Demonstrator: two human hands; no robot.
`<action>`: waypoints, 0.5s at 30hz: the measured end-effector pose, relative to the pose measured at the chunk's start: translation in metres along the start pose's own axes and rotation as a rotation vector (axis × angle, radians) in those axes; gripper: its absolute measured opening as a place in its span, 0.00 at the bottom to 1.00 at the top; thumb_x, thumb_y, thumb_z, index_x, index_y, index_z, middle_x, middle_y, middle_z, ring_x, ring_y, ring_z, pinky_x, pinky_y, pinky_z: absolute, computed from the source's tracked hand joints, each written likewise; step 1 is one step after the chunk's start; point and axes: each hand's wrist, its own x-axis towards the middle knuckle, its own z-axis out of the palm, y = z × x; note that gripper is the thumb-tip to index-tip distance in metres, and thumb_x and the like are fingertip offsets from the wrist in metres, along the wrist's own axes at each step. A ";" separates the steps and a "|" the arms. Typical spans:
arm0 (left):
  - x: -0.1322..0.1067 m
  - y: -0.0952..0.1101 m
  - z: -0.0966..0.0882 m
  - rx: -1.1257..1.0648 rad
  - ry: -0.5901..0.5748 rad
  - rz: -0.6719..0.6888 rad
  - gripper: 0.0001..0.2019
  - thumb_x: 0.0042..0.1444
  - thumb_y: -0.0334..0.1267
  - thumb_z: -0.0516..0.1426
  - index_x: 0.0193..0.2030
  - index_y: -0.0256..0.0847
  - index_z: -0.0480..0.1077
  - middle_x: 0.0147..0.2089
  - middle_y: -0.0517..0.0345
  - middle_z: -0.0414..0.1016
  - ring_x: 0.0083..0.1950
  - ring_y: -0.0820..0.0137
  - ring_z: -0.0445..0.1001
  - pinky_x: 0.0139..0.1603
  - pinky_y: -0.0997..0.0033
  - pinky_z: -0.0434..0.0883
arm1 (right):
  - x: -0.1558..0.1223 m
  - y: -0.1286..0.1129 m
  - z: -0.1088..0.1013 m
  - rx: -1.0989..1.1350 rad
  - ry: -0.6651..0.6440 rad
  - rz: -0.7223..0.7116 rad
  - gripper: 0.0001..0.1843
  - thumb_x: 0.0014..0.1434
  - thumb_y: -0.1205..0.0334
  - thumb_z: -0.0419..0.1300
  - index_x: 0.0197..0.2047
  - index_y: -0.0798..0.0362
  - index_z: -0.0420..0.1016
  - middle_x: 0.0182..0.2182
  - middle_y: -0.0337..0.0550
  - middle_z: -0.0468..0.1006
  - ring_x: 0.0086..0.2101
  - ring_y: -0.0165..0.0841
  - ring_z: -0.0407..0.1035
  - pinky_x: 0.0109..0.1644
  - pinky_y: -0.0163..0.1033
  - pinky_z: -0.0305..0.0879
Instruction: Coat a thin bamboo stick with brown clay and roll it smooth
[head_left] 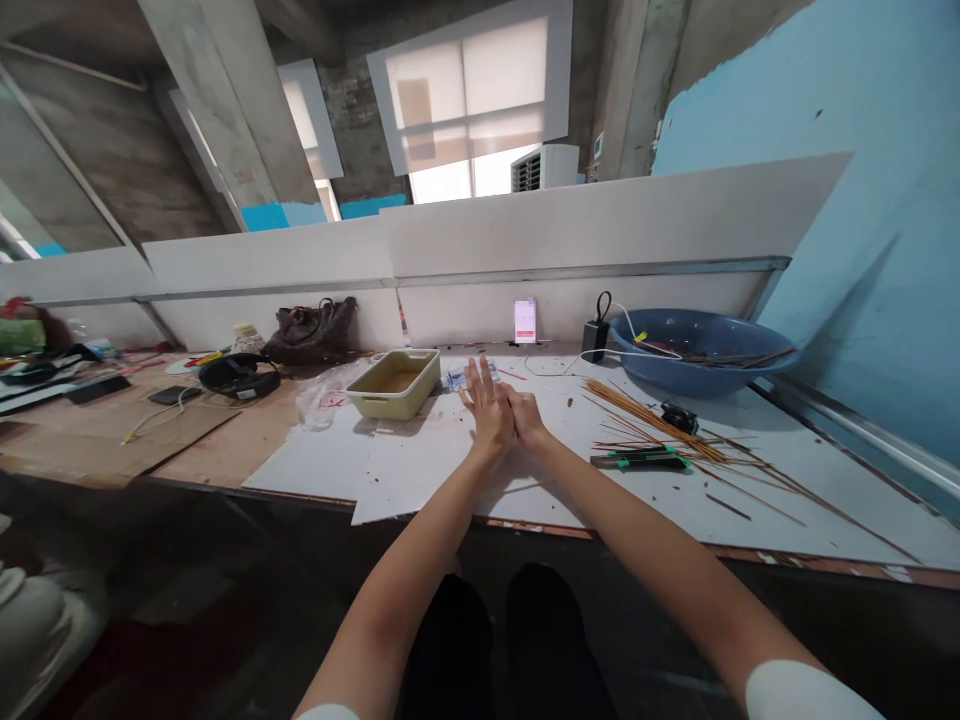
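In the middle of the head view my left hand is raised above the white board, its fingers stretched out and partly spread. My right hand presses against its side and palm. The right fingers are mostly hidden behind the left hand, and whether anything lies between the palms cannot be seen. Just left of the hands stands a yellow-green plastic basin with brownish content. A small blue-and-white packet lies behind my left hand. To the right rest a bundle of thin brown sticks and a black-and-green utility knife.
A large blue bowl holding more sticks stands at the back right. Beside it are a black power bank with a white cable and an upright lit phone. Leftward lie a clear plastic bag, a dark handbag and black headgear.
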 end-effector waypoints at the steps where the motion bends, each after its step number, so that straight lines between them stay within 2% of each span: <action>1: 0.000 0.000 -0.001 0.063 0.008 0.029 0.29 0.76 0.54 0.52 0.78 0.48 0.68 0.87 0.48 0.52 0.90 0.52 0.32 0.86 0.43 0.30 | 0.001 0.000 -0.002 -0.010 -0.004 0.030 0.30 0.63 0.32 0.63 0.25 0.50 0.74 0.22 0.44 0.79 0.28 0.39 0.73 0.32 0.42 0.69; 3: -0.001 0.000 -0.003 0.169 0.015 0.053 0.29 0.77 0.53 0.51 0.80 0.52 0.65 0.88 0.53 0.48 0.90 0.55 0.34 0.86 0.45 0.28 | 0.004 -0.002 -0.005 -0.039 -0.012 0.072 0.30 0.62 0.34 0.67 0.22 0.49 0.71 0.19 0.40 0.74 0.25 0.38 0.70 0.30 0.42 0.65; 5: -0.001 -0.001 -0.004 0.202 0.016 0.033 0.29 0.77 0.51 0.48 0.82 0.55 0.62 0.88 0.54 0.49 0.89 0.57 0.40 0.86 0.45 0.30 | 0.006 -0.005 -0.009 -0.074 -0.022 0.103 0.30 0.64 0.37 0.69 0.21 0.49 0.70 0.17 0.36 0.71 0.22 0.35 0.68 0.27 0.40 0.63; 8: -0.001 -0.003 -0.002 0.124 0.036 -0.054 0.29 0.79 0.45 0.42 0.82 0.51 0.59 0.86 0.50 0.55 0.88 0.58 0.46 0.86 0.46 0.37 | 0.009 -0.007 -0.012 -0.125 -0.032 0.127 0.24 0.72 0.43 0.68 0.31 0.52 0.76 0.23 0.32 0.75 0.22 0.29 0.68 0.27 0.36 0.68; 10: 0.001 -0.005 -0.001 0.014 0.078 -0.106 0.28 0.79 0.44 0.43 0.81 0.50 0.59 0.84 0.48 0.59 0.86 0.58 0.50 0.86 0.50 0.41 | 0.009 -0.007 -0.014 -0.152 -0.035 0.121 0.19 0.75 0.45 0.67 0.41 0.54 0.79 0.30 0.33 0.78 0.25 0.27 0.70 0.30 0.34 0.72; 11: 0.002 -0.007 0.000 -0.067 0.104 -0.139 0.27 0.78 0.44 0.44 0.80 0.50 0.60 0.83 0.48 0.61 0.85 0.59 0.53 0.85 0.52 0.45 | 0.010 -0.007 -0.015 -0.164 -0.032 0.108 0.20 0.76 0.45 0.66 0.41 0.54 0.79 0.31 0.35 0.78 0.25 0.27 0.70 0.29 0.35 0.72; 13: 0.006 -0.010 0.003 -0.291 0.137 -0.284 0.24 0.78 0.45 0.47 0.76 0.51 0.65 0.79 0.49 0.66 0.81 0.60 0.61 0.81 0.57 0.56 | 0.011 -0.007 -0.018 -0.187 -0.016 0.062 0.25 0.76 0.43 0.61 0.33 0.53 0.78 0.24 0.36 0.75 0.21 0.30 0.67 0.24 0.37 0.67; 15: 0.010 -0.013 0.008 -0.497 0.120 -0.490 0.21 0.78 0.48 0.47 0.68 0.48 0.71 0.72 0.47 0.74 0.74 0.59 0.71 0.73 0.60 0.67 | 0.012 -0.009 -0.019 -0.207 0.010 -0.017 0.31 0.75 0.39 0.57 0.25 0.50 0.75 0.17 0.38 0.69 0.18 0.34 0.63 0.21 0.40 0.63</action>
